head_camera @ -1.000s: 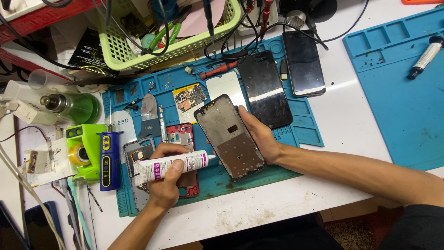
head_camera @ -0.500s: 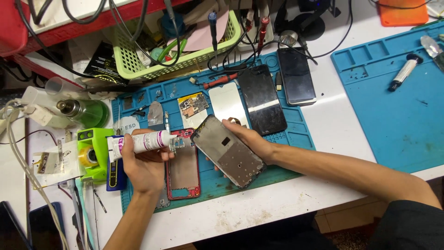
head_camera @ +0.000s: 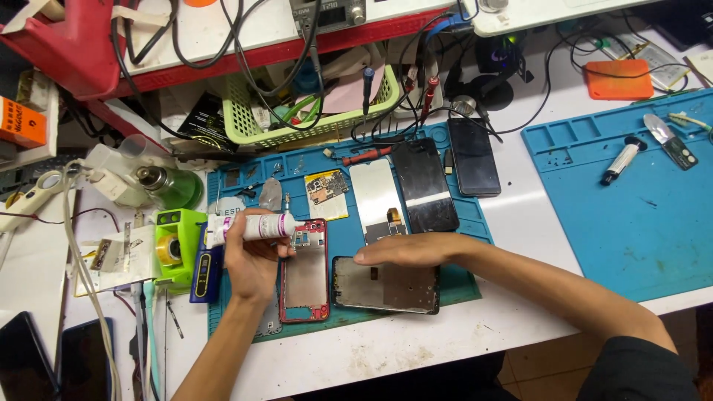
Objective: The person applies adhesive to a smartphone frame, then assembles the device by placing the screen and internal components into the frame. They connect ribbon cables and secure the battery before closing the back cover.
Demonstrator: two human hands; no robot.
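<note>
The left hand (head_camera: 252, 260) clenched a white glue tube (head_camera: 249, 226) above the blue mat's (head_camera: 460, 286) left part, nozzle over a red phone frame (head_camera: 304, 271), while the right hand (head_camera: 405, 249) lay flat, grasping nothing, on a dark frame (head_camera: 386, 286) at the mat's front edge. The tube looked light and soft, best held mid-body; the frames seemed thin and fragile, to be taken by their edges. Behind the mat's back edge a green basket (head_camera: 312, 126) held cables and tools.
</note>
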